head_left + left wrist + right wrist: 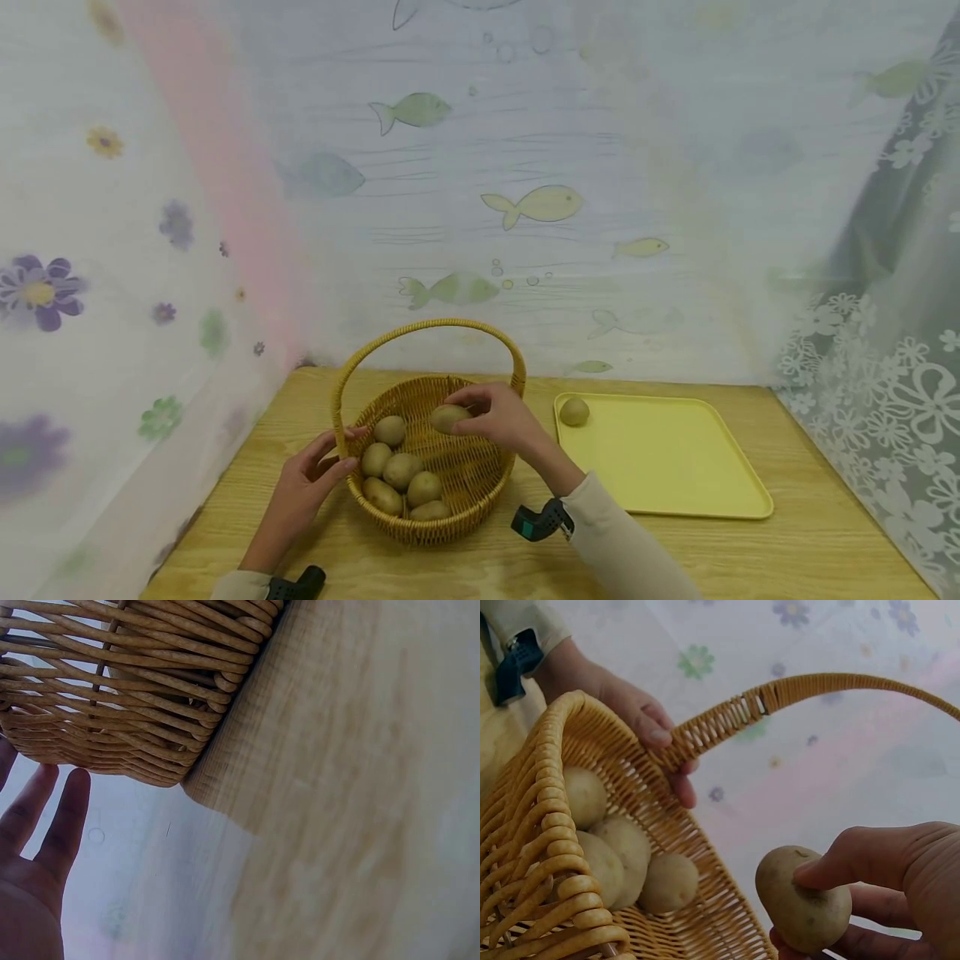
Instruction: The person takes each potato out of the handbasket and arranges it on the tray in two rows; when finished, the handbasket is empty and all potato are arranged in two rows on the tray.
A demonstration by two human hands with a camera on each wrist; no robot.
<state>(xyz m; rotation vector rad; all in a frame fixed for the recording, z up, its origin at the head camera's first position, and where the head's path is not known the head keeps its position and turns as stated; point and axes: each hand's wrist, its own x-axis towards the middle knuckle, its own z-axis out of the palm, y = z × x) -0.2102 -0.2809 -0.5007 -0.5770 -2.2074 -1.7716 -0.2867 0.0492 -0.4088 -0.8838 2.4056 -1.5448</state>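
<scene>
My right hand (pixel 504 418) pinches a potato (pixel 448 418) between thumb and fingers over the right part of a wicker basket (pixel 472 468). In the right wrist view, that potato (pixel 802 904) is smooth and pale brown, apart from the basket's rim. At the basket's left side, my left hand (pixel 303 477) grips the rim by the foot of the tall handle (pixel 427 327), thumb on one side and fingers on the other. The left wrist view shows some of its fingers (pixel 66 817) against the woven wall. Several potatoes (pixel 402 471) lie in the basket's left and front part.
A yellow tray (pixel 660 458) lies on the wooden table (pixel 810 508) to the right of the basket, with one potato (pixel 574 412) in its back left corner. Sheer printed curtains (pixel 540 275) stand behind the table and along both sides.
</scene>
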